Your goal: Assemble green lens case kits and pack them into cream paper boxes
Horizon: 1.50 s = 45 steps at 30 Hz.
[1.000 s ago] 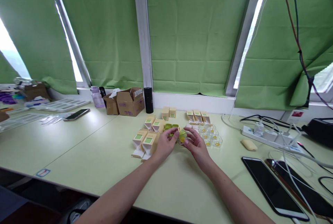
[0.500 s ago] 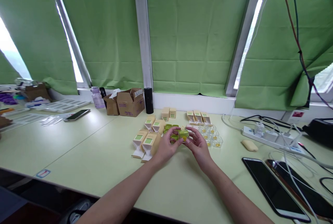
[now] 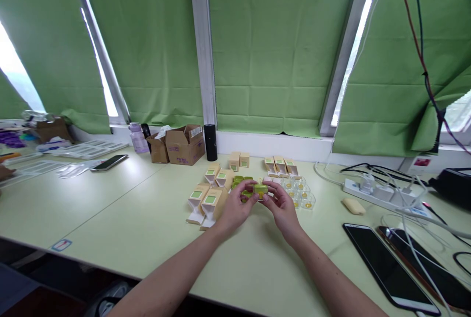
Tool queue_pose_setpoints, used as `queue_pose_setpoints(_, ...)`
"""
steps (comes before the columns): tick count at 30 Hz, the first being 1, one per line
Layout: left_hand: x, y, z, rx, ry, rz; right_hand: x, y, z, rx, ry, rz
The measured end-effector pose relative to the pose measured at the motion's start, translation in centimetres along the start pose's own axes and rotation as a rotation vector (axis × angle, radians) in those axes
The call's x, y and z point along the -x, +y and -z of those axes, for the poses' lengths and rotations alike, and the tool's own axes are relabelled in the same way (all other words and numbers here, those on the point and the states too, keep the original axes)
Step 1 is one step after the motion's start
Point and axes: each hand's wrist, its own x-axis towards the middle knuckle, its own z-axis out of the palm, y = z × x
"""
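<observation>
Between my two hands is a small green case [image 3: 260,190] with a yellow mark on its front and a small loop on top. My left hand [image 3: 238,205] pinches its left side with thumb and fingers, and my right hand [image 3: 281,205] grips its right side. Just behind the left fingers, several similar green cases [image 3: 238,179] stand on the table, partly hidden. To the right of my right hand sit several clear plastic pieces [image 3: 308,202] with yellow centres. Several open small cardboard boxes [image 3: 211,204] with green squares stand left of my left hand.
More small boxes [image 3: 280,166] stand at the back, near the wall. A brown carton [image 3: 185,145] and a black cylinder [image 3: 210,143] are behind on the left. Phones [image 3: 390,268], a beige earbud-type case [image 3: 353,206] and a cabled power strip [image 3: 386,199] lie on the right.
The green case has turned slightly in my fingers, its front now squarer toward me. Both hands stay in nearly the same place.
</observation>
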Motion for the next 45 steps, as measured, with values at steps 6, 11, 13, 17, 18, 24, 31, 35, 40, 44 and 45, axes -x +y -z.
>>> queue_pose_setpoints(6,0.0,0.0,0.1,-0.006,0.008,-0.007,-0.1,-0.2,0.1,-0.005,-0.006,-0.014)
queue_pose_setpoints(11,0.1,-0.1,0.3,-0.058,0.044,-0.003,0.1,-0.1,-0.1,-0.226,-0.034,-0.090)
queue_pose_setpoints(13,0.1,-0.2,0.3,-0.037,0.057,-0.014,0.0,0.1,0.0,-0.350,-0.060,-0.148)
queue_pose_setpoints(17,0.2,-0.4,0.2,0.062,0.063,-0.017,-0.5,0.6,0.9,-0.488,-0.077,-0.229)
queue_pose_setpoints(18,0.2,-0.4,0.1,0.079,0.063,-0.014,-0.6,0.8,1.1,-0.498,-0.070,-0.237)
queue_pose_setpoints(24,0.1,-0.3,0.0,0.108,0.058,-0.022,-0.7,1.5,1.5,-0.509,-0.034,-0.261)
queue_pose_setpoints(31,0.1,-0.4,-0.1,0.100,0.051,0.001,-0.6,1.4,1.2,-0.466,-0.032,-0.232)
queue_pose_setpoints(35,0.1,-0.4,-0.1,0.077,0.047,0.020,-0.4,0.8,0.9,-0.443,-0.011,-0.220)
queue_pose_setpoints(40,0.0,-0.6,-0.1,0.054,0.032,0.050,0.0,0.2,0.4,-0.381,0.035,-0.207)
queue_pose_setpoints(44,0.0,-0.8,-0.1,0.083,-0.008,0.078,0.3,-0.4,0.2,-0.320,0.072,-0.189)
queue_pose_setpoints(45,0.0,-0.9,-0.1,0.095,-0.020,0.084,0.3,-0.5,0.1,-0.306,0.072,-0.181)
